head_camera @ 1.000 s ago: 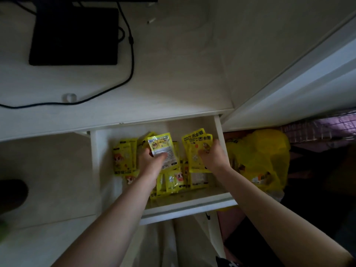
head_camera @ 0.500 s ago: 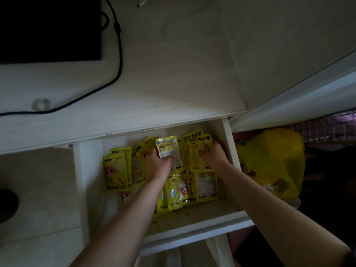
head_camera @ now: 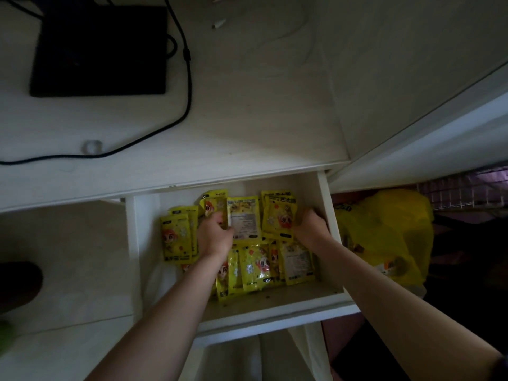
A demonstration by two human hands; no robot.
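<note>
a home study corner: a white bench (head_camera: 247, 119) with a black cable (head_camera: 188, 78), its drawer (head_camera: 275, 312) full of yellow cartoon packets (head_camera: 176, 237), a plastic bag (head_camera: 384, 229) beside.

packets (head_camera: 278, 221): yellow, orange-haired cartoon faces, white flowers
held packet (head_camera: 244, 220): yellow, white printed panel
drawer (head_camera: 326, 207): white
desk (head_camera: 247, 111): pale wood grain
cable (head_camera: 187, 78): black
bag (head_camera: 384, 229): yellow

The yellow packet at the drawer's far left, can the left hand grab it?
Probably yes. The far-left packet lies uncovered right beside the left hand in the open drawer. That hand holds a white-label packet, though, so it may need to drop it first.
</note>
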